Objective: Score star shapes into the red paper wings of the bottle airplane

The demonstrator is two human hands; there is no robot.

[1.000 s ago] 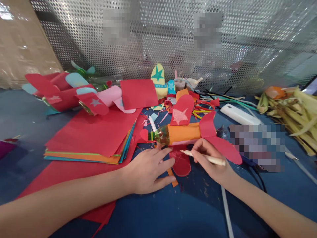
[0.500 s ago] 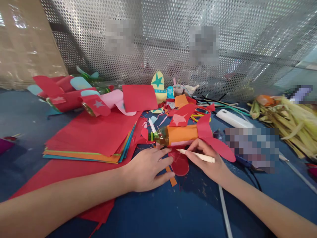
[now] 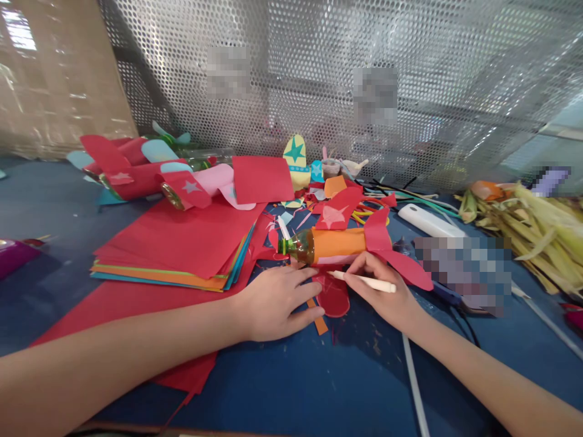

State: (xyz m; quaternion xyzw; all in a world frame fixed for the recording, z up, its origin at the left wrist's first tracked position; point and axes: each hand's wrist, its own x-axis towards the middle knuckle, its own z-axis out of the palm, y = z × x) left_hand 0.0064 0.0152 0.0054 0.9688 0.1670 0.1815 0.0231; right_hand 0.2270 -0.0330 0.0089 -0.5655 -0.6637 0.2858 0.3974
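A bottle wrapped in orange paper (image 3: pixel 339 244) lies on its side, its green neck to the left. Red paper fins (image 3: pixel 334 209) stick out from it, one bearing a pale star. A rounded red paper piece (image 3: pixel 334 297) reaches toward me from under the bottle, with a star outline on it. My left hand (image 3: pixel 285 303) lies flat with fingers spread, fingertips at that piece's left edge. Between the fingers of my right hand (image 3: pixel 382 288) is a white pen (image 3: pixel 371 282). Its tip is at the top of the red piece, close below the bottle.
A stack of coloured paper (image 3: pixel 182 249) lies at left, with paper-covered bottles (image 3: pixel 146 179) behind it. Paper scraps and a yellow paper shape with a star (image 3: pixel 295 155) sit at the back. At right are a white device (image 3: pixel 428 220), a blurred-out object and dried husks (image 3: pixel 537 224).
The view has shifted slightly, so most things appear a little further right. Both hands keep nearly the same pose, and the pen tip stays at the top of the red piece.
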